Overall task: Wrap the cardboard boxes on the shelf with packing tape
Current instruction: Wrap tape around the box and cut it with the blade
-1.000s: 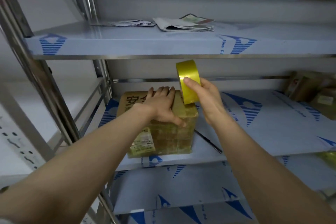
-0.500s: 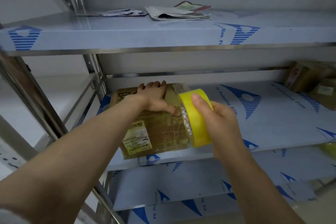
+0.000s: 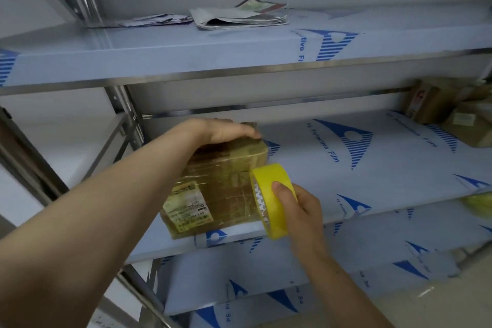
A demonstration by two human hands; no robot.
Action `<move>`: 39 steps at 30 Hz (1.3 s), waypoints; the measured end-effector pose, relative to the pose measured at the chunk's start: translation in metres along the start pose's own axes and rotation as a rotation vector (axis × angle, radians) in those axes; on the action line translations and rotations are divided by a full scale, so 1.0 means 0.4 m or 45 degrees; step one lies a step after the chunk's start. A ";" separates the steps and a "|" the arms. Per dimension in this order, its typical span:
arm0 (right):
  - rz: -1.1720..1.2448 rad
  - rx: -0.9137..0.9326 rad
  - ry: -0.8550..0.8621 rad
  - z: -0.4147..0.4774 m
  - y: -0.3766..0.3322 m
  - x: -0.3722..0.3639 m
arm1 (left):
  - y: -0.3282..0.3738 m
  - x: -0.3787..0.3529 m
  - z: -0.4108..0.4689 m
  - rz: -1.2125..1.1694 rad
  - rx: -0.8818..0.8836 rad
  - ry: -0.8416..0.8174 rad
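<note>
A brown cardboard box [image 3: 229, 181], glossy with tape and bearing a white label, sits at the left front of the middle shelf [image 3: 386, 168]. My left hand [image 3: 221, 130] rests on its top far edge, fingers laid over it. My right hand [image 3: 298, 210] grips a yellow roll of packing tape [image 3: 271, 200] held against the box's right front corner, thumb on the roll's outer face.
More cardboard boxes [image 3: 450, 109] stand at the far right of the same shelf. Folded newspapers [image 3: 239, 16] lie on the upper shelf [image 3: 159, 53]. Steel uprights [image 3: 127, 114] rise at the left. Lower shelves run below.
The tape roll has come down from above the box's top to its right front side. My left hand has slid back along the box top.
</note>
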State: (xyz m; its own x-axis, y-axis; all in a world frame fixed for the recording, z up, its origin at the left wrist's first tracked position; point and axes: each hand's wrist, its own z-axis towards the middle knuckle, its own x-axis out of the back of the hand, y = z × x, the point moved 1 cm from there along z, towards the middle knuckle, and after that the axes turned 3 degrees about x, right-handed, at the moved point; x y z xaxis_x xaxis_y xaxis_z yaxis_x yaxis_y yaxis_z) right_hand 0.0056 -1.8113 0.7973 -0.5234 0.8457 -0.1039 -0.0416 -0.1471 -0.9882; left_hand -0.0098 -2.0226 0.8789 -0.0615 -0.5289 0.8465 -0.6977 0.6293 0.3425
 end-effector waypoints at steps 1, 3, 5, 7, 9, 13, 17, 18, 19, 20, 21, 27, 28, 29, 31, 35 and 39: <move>-0.019 0.002 -0.001 0.003 0.001 -0.001 | 0.029 -0.012 0.008 0.075 -0.020 0.154; -0.044 0.006 0.005 0.008 0.002 -0.003 | 0.079 -0.049 0.025 0.205 -0.161 0.371; -0.061 0.008 0.021 0.016 0.002 -0.002 | 0.106 -0.062 0.056 0.266 -0.207 0.413; -0.064 0.000 0.042 0.023 0.008 -0.001 | 0.114 -0.060 0.071 0.331 -0.225 0.445; -0.074 -0.026 0.059 0.027 0.012 0.000 | 0.118 -0.066 0.075 0.384 -0.276 0.500; -0.116 -0.035 0.050 0.031 0.012 0.000 | 0.115 -0.082 0.079 0.428 -0.334 0.603; -0.145 -0.037 0.072 0.035 0.006 0.001 | 0.130 -0.103 0.064 0.517 -0.319 0.719; -0.150 -0.046 0.081 0.036 0.004 0.001 | 0.133 -0.105 0.058 0.481 -0.306 0.697; -0.150 -0.054 0.091 0.037 0.003 0.002 | 0.132 -0.106 0.055 0.430 -0.306 0.625; -0.149 -0.061 0.103 0.040 0.005 0.003 | 0.130 -0.106 0.051 0.393 -0.319 0.510; -0.158 -0.067 0.108 0.044 0.004 0.003 | 0.127 -0.106 0.045 0.385 -0.342 0.388; -0.220 -0.059 0.076 0.044 -0.005 -0.011 | 0.112 -0.115 0.019 0.526 -0.434 0.424; -0.207 -0.066 0.079 0.044 -0.005 -0.011 | 0.119 -0.120 0.015 0.548 -0.423 0.436; -0.196 -0.074 0.080 0.044 -0.004 -0.009 | 0.125 -0.121 0.013 0.562 -0.400 0.431; -0.195 -0.083 0.084 0.043 -0.004 -0.004 | 0.132 -0.122 0.019 0.564 -0.363 0.405; -0.208 -0.078 0.083 0.042 -0.006 -0.004 | 0.112 -0.126 0.039 0.554 -0.401 0.385; -0.190 -0.065 0.086 0.041 -0.006 -0.002 | 0.096 -0.110 -0.008 -0.102 -0.654 0.260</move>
State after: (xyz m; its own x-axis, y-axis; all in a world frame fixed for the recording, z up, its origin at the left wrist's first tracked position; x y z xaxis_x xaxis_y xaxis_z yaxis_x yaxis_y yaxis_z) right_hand -0.0078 -1.8198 0.8014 -0.4564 0.8889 0.0389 -0.0705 0.0074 -0.9975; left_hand -0.0316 -1.9731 0.8563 0.1523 -0.4974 0.8541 -0.2541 0.8154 0.5202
